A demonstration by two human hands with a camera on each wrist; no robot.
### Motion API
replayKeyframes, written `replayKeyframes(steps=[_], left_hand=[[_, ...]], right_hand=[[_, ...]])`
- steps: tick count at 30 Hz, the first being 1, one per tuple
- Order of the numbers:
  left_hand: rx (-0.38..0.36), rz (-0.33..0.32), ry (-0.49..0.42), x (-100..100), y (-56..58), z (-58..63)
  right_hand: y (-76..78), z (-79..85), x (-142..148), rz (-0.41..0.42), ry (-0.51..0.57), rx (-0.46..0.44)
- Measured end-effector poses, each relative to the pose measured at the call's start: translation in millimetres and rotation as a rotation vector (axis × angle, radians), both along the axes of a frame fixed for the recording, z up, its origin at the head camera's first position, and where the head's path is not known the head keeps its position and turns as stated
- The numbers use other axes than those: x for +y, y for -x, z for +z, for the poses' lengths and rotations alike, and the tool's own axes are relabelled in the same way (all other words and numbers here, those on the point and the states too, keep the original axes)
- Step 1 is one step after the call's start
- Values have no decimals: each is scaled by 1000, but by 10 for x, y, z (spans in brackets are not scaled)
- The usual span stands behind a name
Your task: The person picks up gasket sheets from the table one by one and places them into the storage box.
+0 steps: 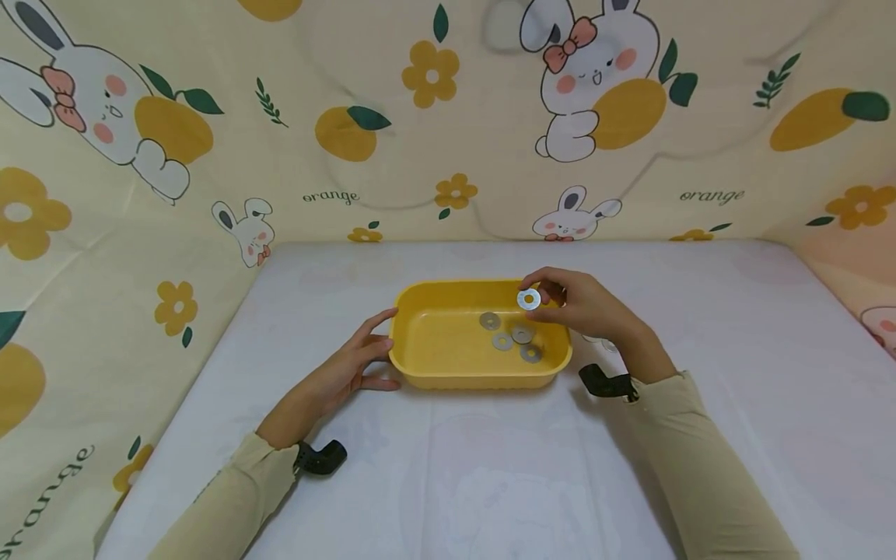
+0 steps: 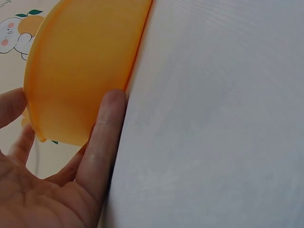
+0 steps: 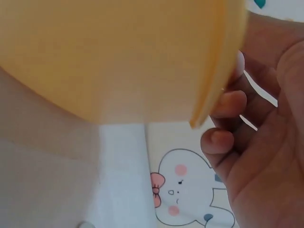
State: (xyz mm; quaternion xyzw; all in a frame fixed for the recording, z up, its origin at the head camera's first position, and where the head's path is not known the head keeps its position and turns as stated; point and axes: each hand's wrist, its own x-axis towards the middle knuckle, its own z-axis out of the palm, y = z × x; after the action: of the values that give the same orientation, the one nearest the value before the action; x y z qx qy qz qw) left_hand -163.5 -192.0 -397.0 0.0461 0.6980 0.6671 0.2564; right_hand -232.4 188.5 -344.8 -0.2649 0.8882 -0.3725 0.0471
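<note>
A yellow plastic basin (image 1: 448, 381) sits on the table with several flat metal washers (image 1: 521, 334) lying in its right half. My left hand (image 1: 348, 359) is at the basin's left end, fingers spread and fairly straight; in the left wrist view the fingertips (image 2: 113, 99) touch the end wall and rim. Over the basin's right end, my right hand (image 1: 577, 302) pinches one shiny washer (image 1: 528, 299) between thumb and fingers, its face turned toward the head camera. From the right wrist, the basin wall (image 3: 142, 61) covers much of the view and the pinched washer is hidden.
More washers (image 1: 609, 344) lie on the table right of the basin, partly hidden by the right wrist. A white cloth (image 1: 476, 459) covers the table. Behind it and along the left stands a patterned fabric backdrop (image 1: 392, 70) with rabbits and oranges.
</note>
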Motion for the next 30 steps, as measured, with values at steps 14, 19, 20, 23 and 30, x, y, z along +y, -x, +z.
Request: replayKeyframes(steps=[14,19,20,23,30], left_hand=[[7,-1,15,-5,-2,4],[1,3,19,-1,0,16],[0,3,19,0,0,18],[-3,4,17,4,-4,22],[4,-4,12,3,-1,12]], right_hand=[[95,-63,-128,-34,-18,41],[103,-60,-139,-52,-41,17],[104,-61,-145,-57,-45,11],[103,-65,-164,-68,-67,-2],[86,-47,-194,-52,-141,6]])
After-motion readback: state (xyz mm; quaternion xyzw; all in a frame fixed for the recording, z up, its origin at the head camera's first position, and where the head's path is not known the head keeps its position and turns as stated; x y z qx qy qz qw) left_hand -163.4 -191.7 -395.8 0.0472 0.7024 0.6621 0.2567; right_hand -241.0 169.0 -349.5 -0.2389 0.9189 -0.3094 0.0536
